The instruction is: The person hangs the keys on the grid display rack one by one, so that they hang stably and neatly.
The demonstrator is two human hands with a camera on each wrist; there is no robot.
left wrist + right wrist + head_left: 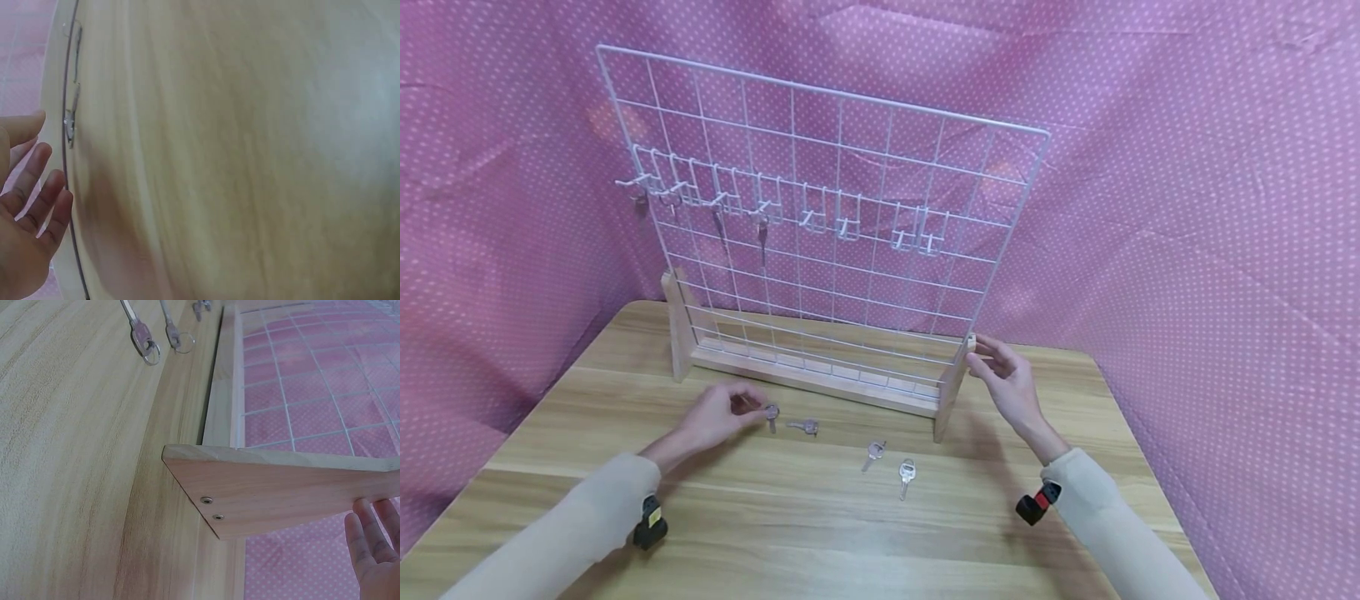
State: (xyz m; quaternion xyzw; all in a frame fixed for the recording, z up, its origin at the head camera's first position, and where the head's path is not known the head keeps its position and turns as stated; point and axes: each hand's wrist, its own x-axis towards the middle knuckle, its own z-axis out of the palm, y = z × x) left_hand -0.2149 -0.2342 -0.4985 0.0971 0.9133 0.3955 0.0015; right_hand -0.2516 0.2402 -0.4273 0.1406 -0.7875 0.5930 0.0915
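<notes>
In the head view my left hand [722, 415] is low over the table, its thumb and index finger close beside a small key with a ring [772, 415]. The left wrist view shows the fingers of this hand [31, 200] loosely bent and apart from a key [70, 125]. My right hand [1009, 385] is at the upper end of the rack's right wooden foot [951, 392]. Its fairly straight fingertips touch the outer face of that foot in the right wrist view. Further keys lie on the table: one [805, 427], another [874, 454] and a third [907, 475].
A white wire grid rack [820, 275] stands at the back on a wooden base [820, 383]. Several white hooks [812, 218] hang along it, and keys [763, 237] dangle from those at the left. Pink dotted cloth [1187, 208] surrounds the wooden table [820, 533].
</notes>
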